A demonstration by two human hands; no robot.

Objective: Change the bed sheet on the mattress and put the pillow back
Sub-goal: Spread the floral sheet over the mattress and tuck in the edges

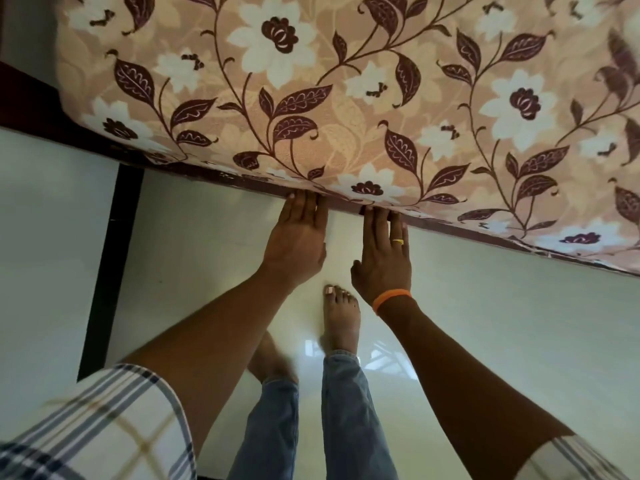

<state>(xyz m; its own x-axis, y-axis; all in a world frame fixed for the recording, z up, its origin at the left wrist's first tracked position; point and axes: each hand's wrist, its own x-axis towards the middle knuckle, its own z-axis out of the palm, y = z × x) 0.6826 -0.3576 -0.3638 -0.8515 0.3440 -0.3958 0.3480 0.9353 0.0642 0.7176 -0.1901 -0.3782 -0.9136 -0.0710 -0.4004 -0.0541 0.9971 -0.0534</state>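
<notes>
While stretched flat over the mattress (346, 81), floral bed sheet (398, 109) draped past the near edge, hem running just beyond the fingertips, apparently so the overhang can be pushed under. Both hands side by side at that edge: left hand (298, 240) and right hand (382, 258), fingers (304, 206) straight and pressed together, tips slipped beneath the sheet's border, gripping nothing, seemingly tucking cloth between mattress and dark bed frame (31, 109) off to the left of the fingers. Gold ring (398, 241) and orange wristband (391, 299) on the right hand. Below the fingers, glossy pale floor (485, 323), bare feet and jeans (346, 410) close to the bed, stance suited to leaning in. No pillow in view; its return judged still to come.
</notes>
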